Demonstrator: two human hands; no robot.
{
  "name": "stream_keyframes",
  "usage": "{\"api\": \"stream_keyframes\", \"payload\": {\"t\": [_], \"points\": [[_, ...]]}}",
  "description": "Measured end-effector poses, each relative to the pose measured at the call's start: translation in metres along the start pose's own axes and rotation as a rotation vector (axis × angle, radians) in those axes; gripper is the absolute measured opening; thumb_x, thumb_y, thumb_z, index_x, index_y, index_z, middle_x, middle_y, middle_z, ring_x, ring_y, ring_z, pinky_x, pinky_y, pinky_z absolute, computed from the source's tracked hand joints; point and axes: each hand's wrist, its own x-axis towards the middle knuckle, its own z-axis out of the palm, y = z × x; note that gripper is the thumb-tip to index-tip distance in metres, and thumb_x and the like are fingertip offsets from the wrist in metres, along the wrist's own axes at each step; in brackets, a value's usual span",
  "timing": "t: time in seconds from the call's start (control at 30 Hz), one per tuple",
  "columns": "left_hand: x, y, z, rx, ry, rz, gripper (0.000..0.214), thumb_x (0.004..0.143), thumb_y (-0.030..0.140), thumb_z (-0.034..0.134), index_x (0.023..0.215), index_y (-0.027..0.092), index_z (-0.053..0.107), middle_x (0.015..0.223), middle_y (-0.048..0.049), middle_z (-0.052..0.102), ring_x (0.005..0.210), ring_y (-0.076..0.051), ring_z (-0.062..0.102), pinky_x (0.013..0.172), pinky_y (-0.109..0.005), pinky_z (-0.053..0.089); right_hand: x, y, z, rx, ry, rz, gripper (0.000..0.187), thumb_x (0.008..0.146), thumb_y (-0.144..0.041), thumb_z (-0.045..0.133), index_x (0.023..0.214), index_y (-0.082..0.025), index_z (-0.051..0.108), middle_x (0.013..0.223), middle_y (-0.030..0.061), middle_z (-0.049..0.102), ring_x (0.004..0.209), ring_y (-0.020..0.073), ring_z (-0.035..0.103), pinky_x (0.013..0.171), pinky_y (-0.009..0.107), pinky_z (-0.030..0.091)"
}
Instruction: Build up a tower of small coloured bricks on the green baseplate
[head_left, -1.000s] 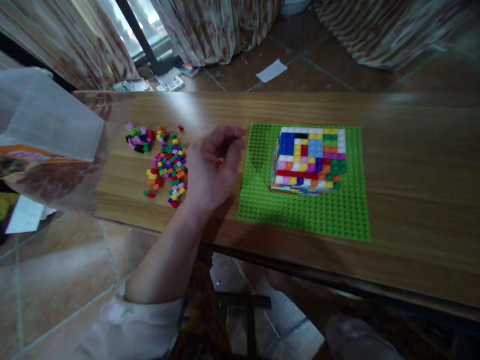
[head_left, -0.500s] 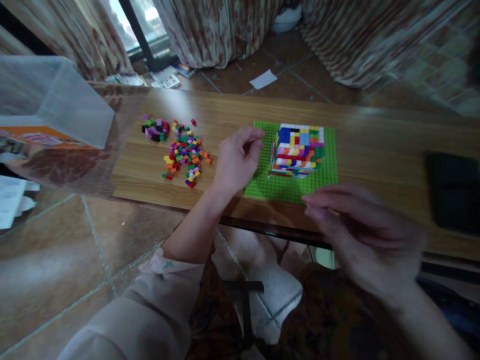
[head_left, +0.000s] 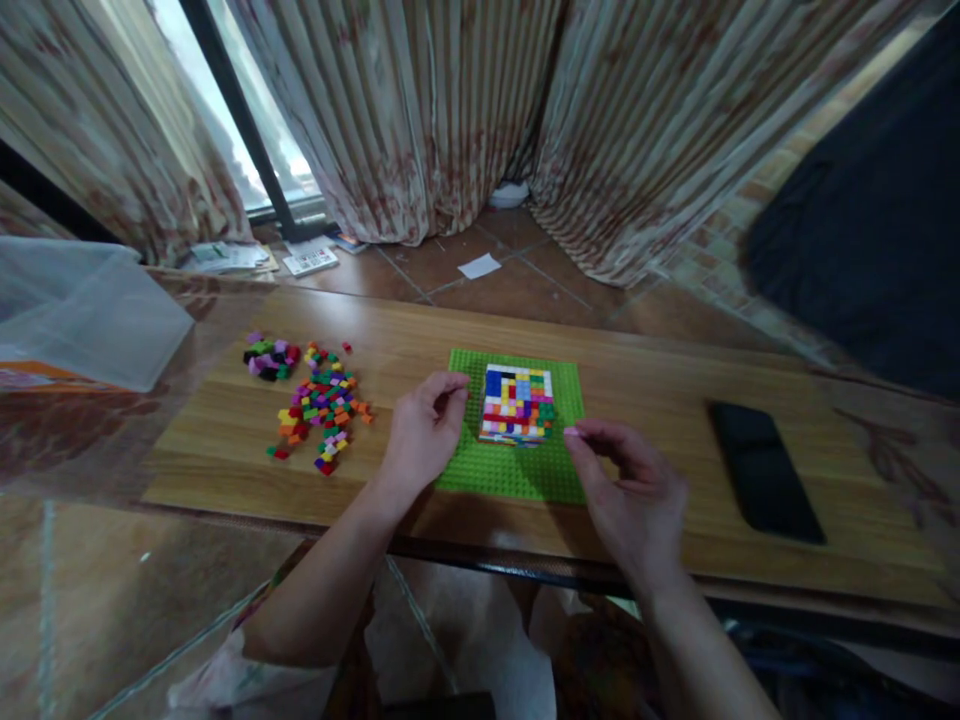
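A block of many-coloured toy bricks (head_left: 517,408) stands on the green baseplate (head_left: 517,480). At the plate's right edge, my right hand (head_left: 630,490) pinches a small pink brick (head_left: 573,432) between thumb and forefinger, a little apart from the built block. On the other side, my left hand (head_left: 426,428) is over the plate's left edge, thumb and forefinger curled together; whether anything is between those fingertips I cannot make out.
Loose bricks (head_left: 330,395) lie in a scattered pile on the wooden table (head_left: 405,330), with a smaller pile (head_left: 271,358) beside them. A clear plastic box (head_left: 90,310) is at the far left. A black phone (head_left: 765,470) lies at the right.
The view has tilted up, so the table sits lower in it and the phone shows whole. My right hand has moved closer to the block with the pink brick; my left has barely moved over the plate.
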Motion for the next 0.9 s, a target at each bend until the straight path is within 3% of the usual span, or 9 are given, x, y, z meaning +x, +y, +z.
{"api": "stream_keyframes", "payload": {"t": [0.17, 0.4, 0.9], "points": [[-0.001, 0.0, 0.003, 0.012, -0.03, -0.004, 0.019, 0.086, 0.018, 0.052, 0.096, 0.018, 0.068, 0.089, -0.003, 0.073, 0.079, -0.016, 0.067, 0.074, -0.027, 0.053, 0.002, -0.006, 0.008, -0.033, -0.048, -0.139, 0.008, 0.085, -0.026, 0.064, 0.086, -0.022, 0.071, 0.08, 0.001, 0.071, 0.072, 0.014, 0.066, 0.068, 0.027, 0.054], [-0.003, 0.004, 0.006, 0.013, -0.068, -0.002, 0.02, 0.086, 0.018, 0.05, 0.097, 0.018, 0.068, 0.089, -0.003, 0.074, 0.08, -0.016, 0.068, 0.075, -0.027, 0.053, 0.005, 0.0, 0.012, 0.005, -0.044, -0.217, 0.012, 0.086, -0.018, 0.063, 0.09, -0.024, 0.073, 0.087, 0.0014, 0.071, 0.081, 0.0144, 0.067, 0.074, 0.028, 0.054], [-0.005, 0.009, 0.005, 0.045, -0.097, 0.007, 0.022, 0.087, 0.016, 0.049, 0.098, 0.02, 0.068, 0.093, -0.0034, 0.075, 0.085, -0.017, 0.07, 0.078, -0.029, 0.053, 0.003, 0.005, 0.015, 0.039, -0.049, -0.217, 0.012, 0.085, -0.02, 0.062, 0.087, -0.023, 0.073, 0.089, 0.0044, 0.071, 0.08, 0.0157, 0.068, 0.073, 0.03, 0.056]]}}
